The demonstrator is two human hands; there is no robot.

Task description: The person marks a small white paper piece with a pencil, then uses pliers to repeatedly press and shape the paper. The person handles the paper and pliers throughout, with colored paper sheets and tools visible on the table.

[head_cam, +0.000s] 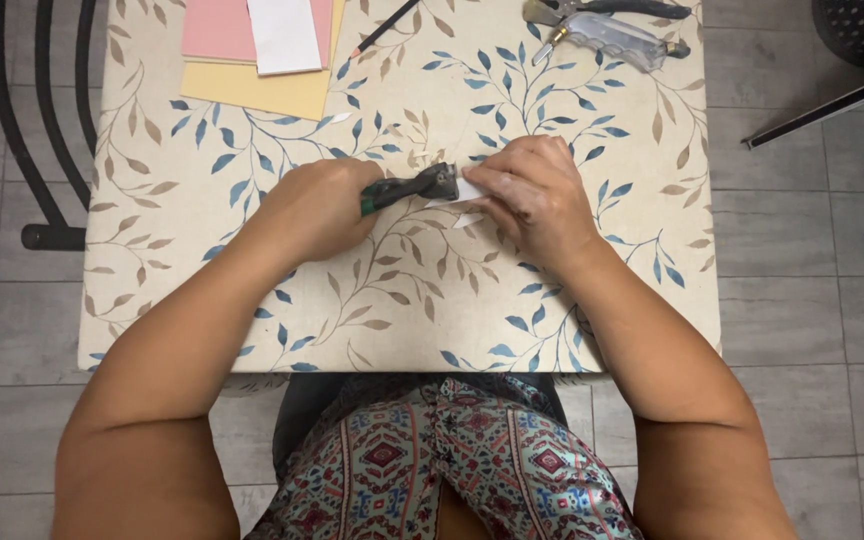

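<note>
My left hand (317, 205) is closed around a dark tool with a green end, a pair of scissors or snips (407, 187), its tip pointing right. My right hand (530, 195) pinches a small white paper piece (467, 190) right at the tool's tip. A small white paper scrap (468, 220) lies on the table just below the hands. Both hands rest over the middle of a small table with a leaf-patterned cloth (402, 290).
Pink, white and yellow paper sheets (257, 45) are stacked at the table's far left. A pencil (384, 27) lies beside them. A glue gun (612, 35) and pliers (607, 8) sit at the far right. A black chair frame (37, 120) stands left of the table.
</note>
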